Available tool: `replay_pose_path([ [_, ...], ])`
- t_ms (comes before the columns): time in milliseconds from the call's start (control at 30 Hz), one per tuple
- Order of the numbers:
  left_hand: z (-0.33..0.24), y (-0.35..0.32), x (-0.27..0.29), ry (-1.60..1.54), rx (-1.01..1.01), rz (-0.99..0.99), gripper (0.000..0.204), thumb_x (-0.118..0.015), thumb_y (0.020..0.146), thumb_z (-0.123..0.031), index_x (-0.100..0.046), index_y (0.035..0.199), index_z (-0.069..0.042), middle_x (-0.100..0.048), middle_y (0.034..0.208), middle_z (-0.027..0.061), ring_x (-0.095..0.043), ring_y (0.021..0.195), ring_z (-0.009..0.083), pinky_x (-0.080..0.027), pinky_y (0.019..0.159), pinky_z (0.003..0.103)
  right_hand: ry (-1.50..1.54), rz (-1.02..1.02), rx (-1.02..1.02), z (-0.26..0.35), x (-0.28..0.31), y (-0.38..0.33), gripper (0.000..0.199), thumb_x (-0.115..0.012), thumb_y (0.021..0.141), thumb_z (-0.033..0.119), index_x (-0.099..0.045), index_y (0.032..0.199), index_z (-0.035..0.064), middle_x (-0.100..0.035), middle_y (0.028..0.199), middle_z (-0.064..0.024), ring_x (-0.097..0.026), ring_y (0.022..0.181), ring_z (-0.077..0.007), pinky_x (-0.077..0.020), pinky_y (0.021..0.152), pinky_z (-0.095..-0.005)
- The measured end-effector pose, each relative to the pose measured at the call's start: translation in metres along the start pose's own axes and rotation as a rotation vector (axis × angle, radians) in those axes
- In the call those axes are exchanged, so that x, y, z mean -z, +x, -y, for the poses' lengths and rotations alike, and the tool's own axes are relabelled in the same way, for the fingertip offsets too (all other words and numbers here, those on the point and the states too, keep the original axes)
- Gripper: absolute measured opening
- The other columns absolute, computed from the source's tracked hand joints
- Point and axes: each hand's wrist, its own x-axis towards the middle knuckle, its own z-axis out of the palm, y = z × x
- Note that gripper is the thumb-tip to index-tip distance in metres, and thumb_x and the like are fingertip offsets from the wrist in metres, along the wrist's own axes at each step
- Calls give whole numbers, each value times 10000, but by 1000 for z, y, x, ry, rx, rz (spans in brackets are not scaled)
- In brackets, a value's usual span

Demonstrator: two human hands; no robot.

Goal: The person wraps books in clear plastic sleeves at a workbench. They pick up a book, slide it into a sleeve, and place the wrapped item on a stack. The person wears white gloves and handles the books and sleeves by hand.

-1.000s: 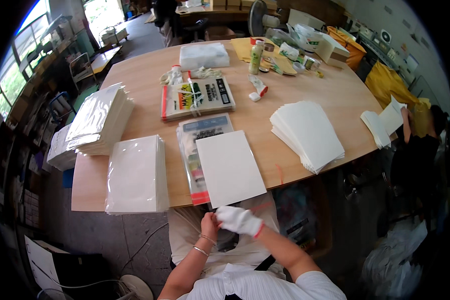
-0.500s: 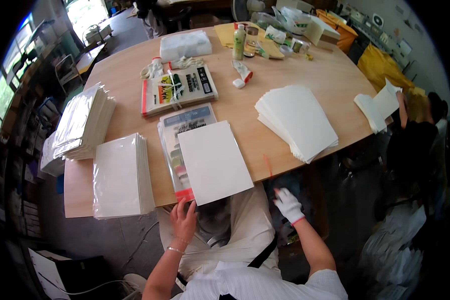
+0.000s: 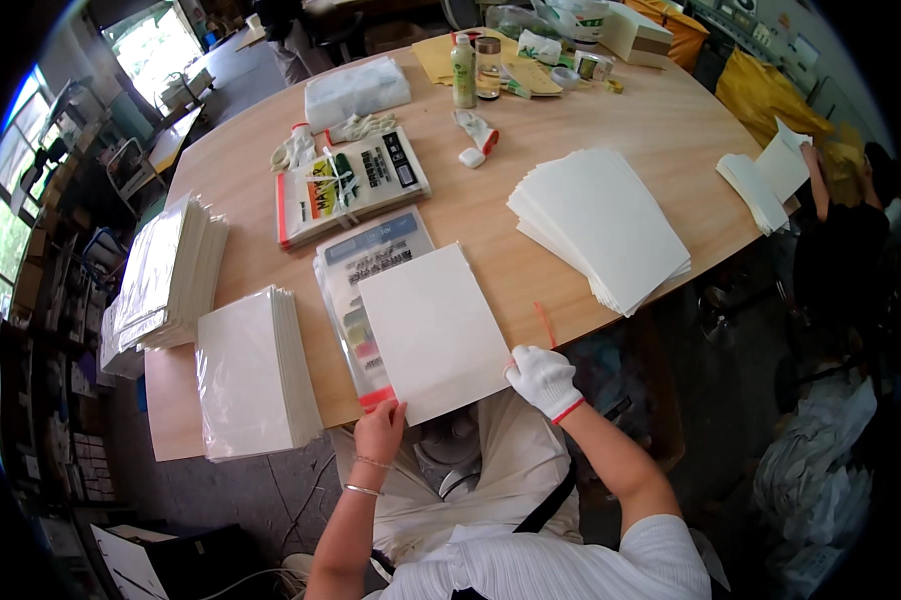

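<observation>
A blank white sheet of card (image 3: 436, 330) lies at the table's front edge, overlapping a stack of printed clear plastic bags (image 3: 346, 290) with a red strip at the near end. My bare left hand (image 3: 381, 430) pinches the card's near left corner, right beside that red strip. On the near right corner, my right hand (image 3: 544, 380), in a white knit glove with a red cuff, grips the card's edge. A thin orange strip (image 3: 544, 325) lies on the table just beyond the glove.
Fanned white cards (image 3: 606, 230) lie at right; stacks of clear-wrapped cards (image 3: 256, 375) stand at left. Farther back are a tied bundle of printed packs (image 3: 356, 185), gloves (image 3: 296, 148), a green bottle (image 3: 464, 72) and a jar (image 3: 488, 68). Another person (image 3: 841, 240) handles paper at far right.
My right hand has come up from below the table edge and taken hold of the card's right corner. My left fingers have closed on its left corner. The view has shifted slightly.
</observation>
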Motion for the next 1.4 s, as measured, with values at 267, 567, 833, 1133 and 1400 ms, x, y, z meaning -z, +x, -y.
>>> replay_pose_path([
  [267,-5,-16,-4,-1108,637,98,299,-542,862,-190,-430,1095,-40,-583,853,45,-559,586,109,-442,458,207,773,107,-422,9,-4,-17,231,-570,811,226,-454,895,45,-556,567,-59,-558,489,-182,-430,471,-328],
  [567,18,-14,128,-725,263,41,234,-541,856,-122,-483,1056,-16,-490,814,-3,-457,640,55,-448,509,221,1036,-9,14,103,-32,-22,304,-525,739,-11,-546,1042,-6,-539,869,-107,-549,775,-205,-448,724,-292],
  [833,263,-61,216,-566,442,-204,453,-434,830,-32,-373,1276,25,-428,1279,114,-393,1177,166,-311,973,274,970,181,417,297,-39,45,176,-550,783,128,-606,866,-16,-575,836,-187,-581,791,-305,-460,691,-338],
  [1133,285,-64,165,-606,447,-492,441,-422,827,-56,-419,1268,-54,-459,743,-50,-329,543,23,-286,453,181,1071,145,276,192,-27,20,127,-580,786,62,-574,881,-23,-591,791,-105,-592,753,-194,-456,662,-289],
  [1400,288,-70,168,-84,370,-836,406,-447,886,-123,-386,1276,-26,-447,1263,76,-467,975,97,-389,788,221,-73,-544,141,-42,124,-6,157,-623,690,79,-564,830,40,-540,800,-115,-529,723,-306,-442,613,-392],
])
